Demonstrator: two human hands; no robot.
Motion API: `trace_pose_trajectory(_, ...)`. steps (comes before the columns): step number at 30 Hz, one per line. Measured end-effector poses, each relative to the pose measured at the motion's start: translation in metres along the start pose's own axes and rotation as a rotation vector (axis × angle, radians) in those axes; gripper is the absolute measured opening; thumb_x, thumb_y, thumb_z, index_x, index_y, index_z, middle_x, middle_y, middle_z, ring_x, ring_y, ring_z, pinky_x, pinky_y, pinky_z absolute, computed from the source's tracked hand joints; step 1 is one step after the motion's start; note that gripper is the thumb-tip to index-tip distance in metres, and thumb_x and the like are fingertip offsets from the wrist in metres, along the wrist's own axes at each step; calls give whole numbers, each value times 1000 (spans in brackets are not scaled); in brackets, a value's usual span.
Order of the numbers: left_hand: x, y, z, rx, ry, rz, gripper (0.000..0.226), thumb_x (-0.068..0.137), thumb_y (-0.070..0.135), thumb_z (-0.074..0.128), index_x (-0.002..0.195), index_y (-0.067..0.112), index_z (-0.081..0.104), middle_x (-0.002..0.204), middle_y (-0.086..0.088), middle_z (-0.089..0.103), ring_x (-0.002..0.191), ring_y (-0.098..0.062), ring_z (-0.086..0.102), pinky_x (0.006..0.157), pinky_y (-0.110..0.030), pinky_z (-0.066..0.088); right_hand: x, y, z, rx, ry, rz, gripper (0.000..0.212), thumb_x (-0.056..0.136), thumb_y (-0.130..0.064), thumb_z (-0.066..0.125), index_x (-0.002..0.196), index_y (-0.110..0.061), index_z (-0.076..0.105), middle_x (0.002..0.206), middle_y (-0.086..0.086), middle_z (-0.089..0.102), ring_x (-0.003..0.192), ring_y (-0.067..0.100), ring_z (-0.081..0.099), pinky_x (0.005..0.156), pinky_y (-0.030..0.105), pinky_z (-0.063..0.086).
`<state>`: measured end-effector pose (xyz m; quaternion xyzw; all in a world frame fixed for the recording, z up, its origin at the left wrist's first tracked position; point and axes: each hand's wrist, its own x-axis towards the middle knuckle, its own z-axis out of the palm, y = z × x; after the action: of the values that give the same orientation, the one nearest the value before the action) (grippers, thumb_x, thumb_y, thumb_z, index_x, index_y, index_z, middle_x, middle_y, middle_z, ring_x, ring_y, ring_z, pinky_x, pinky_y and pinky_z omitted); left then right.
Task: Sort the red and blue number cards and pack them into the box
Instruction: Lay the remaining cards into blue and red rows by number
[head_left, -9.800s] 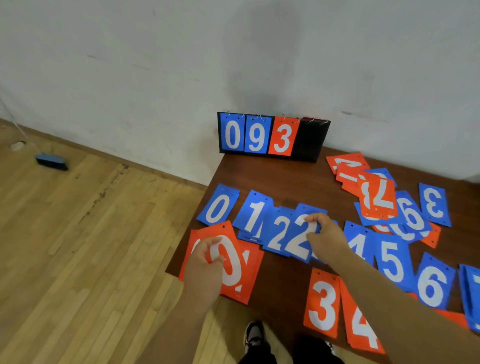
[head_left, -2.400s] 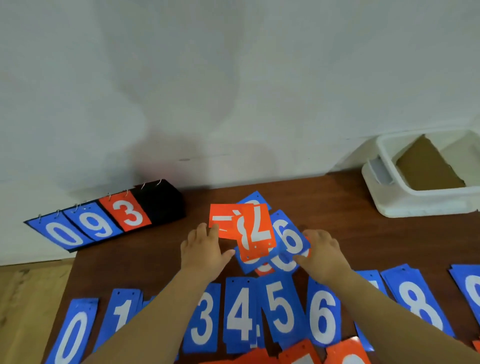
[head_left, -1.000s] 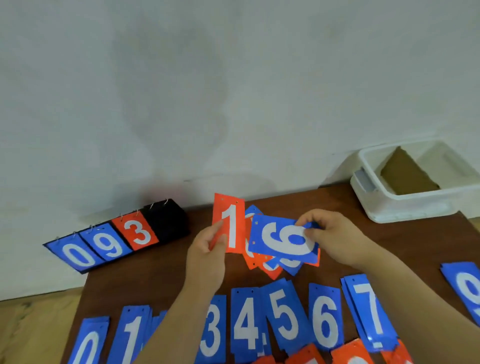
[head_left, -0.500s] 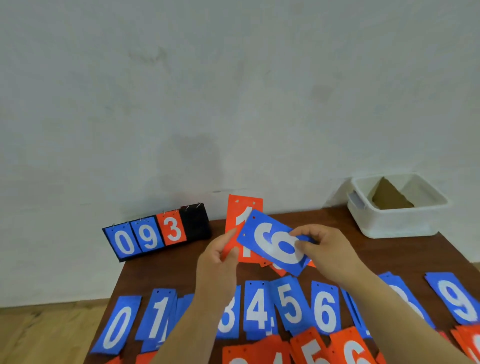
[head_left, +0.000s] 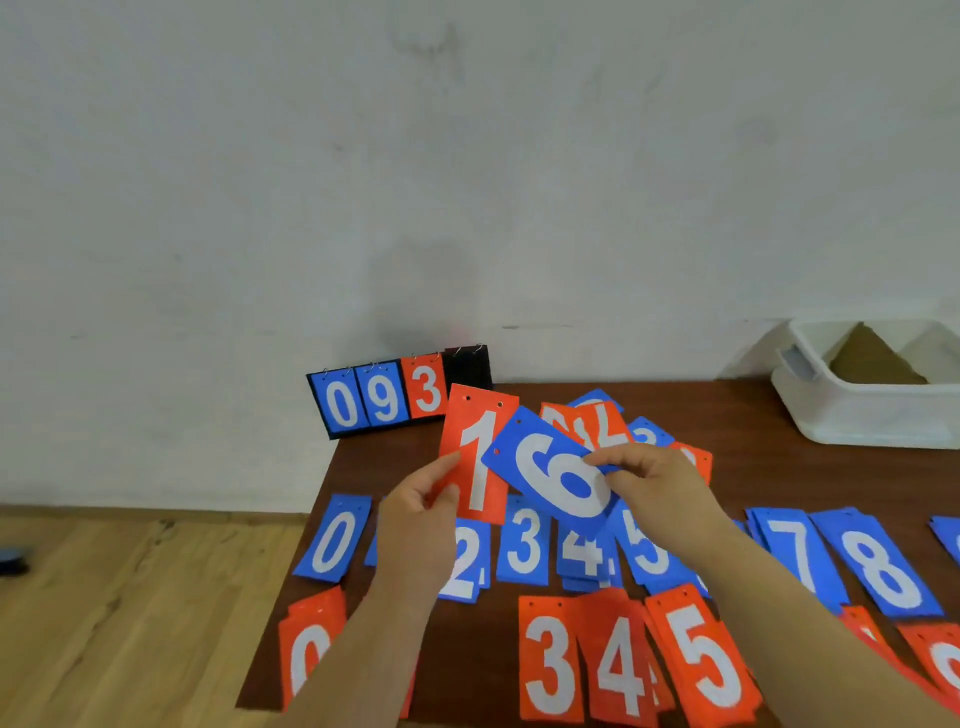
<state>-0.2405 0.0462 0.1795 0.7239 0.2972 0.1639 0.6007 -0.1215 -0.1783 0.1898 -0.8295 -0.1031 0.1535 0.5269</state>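
My left hand (head_left: 418, 512) pinches a red card numbered 1 (head_left: 478, 457), held upright above the table. My right hand (head_left: 657, 486) pinches a blue card numbered 6 (head_left: 553, 473), tilted and overlapping the red 1. Behind them lies a mixed pile of red and blue cards (head_left: 613, 428). A row of blue cards (head_left: 524, 545) runs from 0 to 8 across the brown table (head_left: 737, 415). Red cards (head_left: 623, 665) lie in a nearer row: 0, 3, 4, 5. The white box (head_left: 872, 415) stands at the far right by the wall.
A flip scoreboard (head_left: 397, 395) showing 0, 9, 3 leans against the wall at the table's back left. A brown piece (head_left: 872, 364) lies inside the white box. Wooden floor (head_left: 130, 613) lies left of the table, with a dark object (head_left: 10, 561) at the left edge.
Both hands lifted the red 1 and blue 6 off the mixed pile and now hold them slightly lower and nearer me. The camera tilted down, showing more of the red row.
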Motion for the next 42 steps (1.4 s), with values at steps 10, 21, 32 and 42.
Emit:
trace_pose_trajectory(10,-14,-137,-109,253,223,-214,30,98,12,62,111,38,69,118,8,66,105,-11,64,76,-17,51,2,30,125,-202,-207,-26,34,91,-3,66,95,-37,69,98,-14,66,67,9,66,54,14,44)
trace_pose_trajectory(21,-19,-231,-102,928,-56,-278,36,90,41,65,125,39,64,141,-2,51,135,-29,45,110,-43,42,-4,70,169,-331,-276,119,29,92,-8,68,100,-36,66,104,-15,63,71,6,60,55,19,47)
trace_pose_trajectory(32,13,-107,13,332,-361,-44,41,99,34,64,139,40,55,131,17,58,106,-1,60,83,-17,52,-17,87,87,-191,-78,181,32,92,-7,68,98,-38,66,108,-14,64,86,5,64,61,14,48)
trace_pose_trajectory(42,0,-71,202,415,-664,116,28,97,26,66,122,37,66,118,17,65,95,0,64,83,-24,54,-48,156,-58,-28,192,321,25,89,-4,70,96,-29,69,100,-9,66,68,6,63,59,18,51)
